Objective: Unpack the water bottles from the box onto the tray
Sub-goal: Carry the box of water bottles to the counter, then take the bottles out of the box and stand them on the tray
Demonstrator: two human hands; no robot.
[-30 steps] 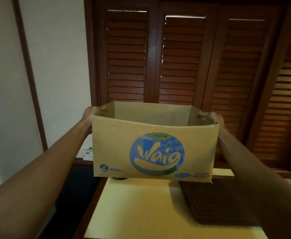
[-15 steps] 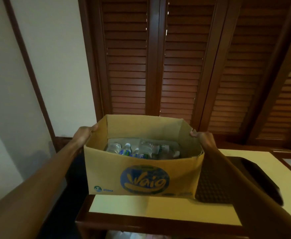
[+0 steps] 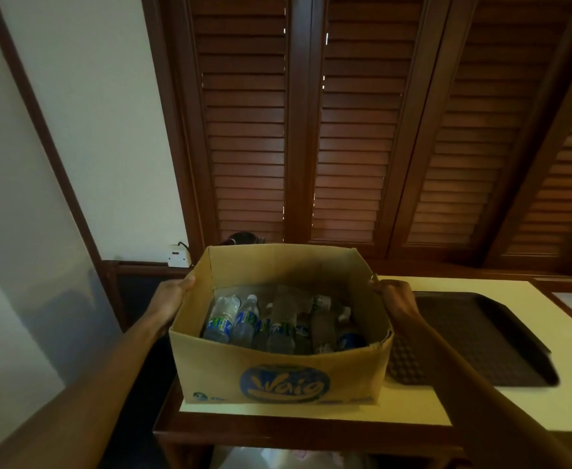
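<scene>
- Table (image 3: 481, 404): a cream top with a dark wooden edge carries everything. The box stands at its front left corner. The tray lies to the right, toward the right edge.
- Box (image 3: 278, 377): an open brown carton with a blue logo on its near wall. Loaded with bottles, it likely handles as heavy, and its thin card walls would flex. It seems best held at both side walls, or low under the base.
- Tray (image 3: 474, 336): dark, flat and raised at the rim, just beside the box's right wall. Nothing shows on it, so unpacking appears not yet begun.
- Bottles (image 3: 244, 321): clear plastic, blue-labelled, lying jumbled on the box floor. Each is probably light, smooth and somewhat squashable. A grip round the labelled middle looks surest.
- Left hand (image 3: 173, 296): it lies against the outside of the box's left wall near the rim. The thumb touches the card; the fingers look loosely extended, not hooked over.
- Right hand (image 3: 394, 296): it grips the rim of the right wall, fingers curled over the edge.
</scene>
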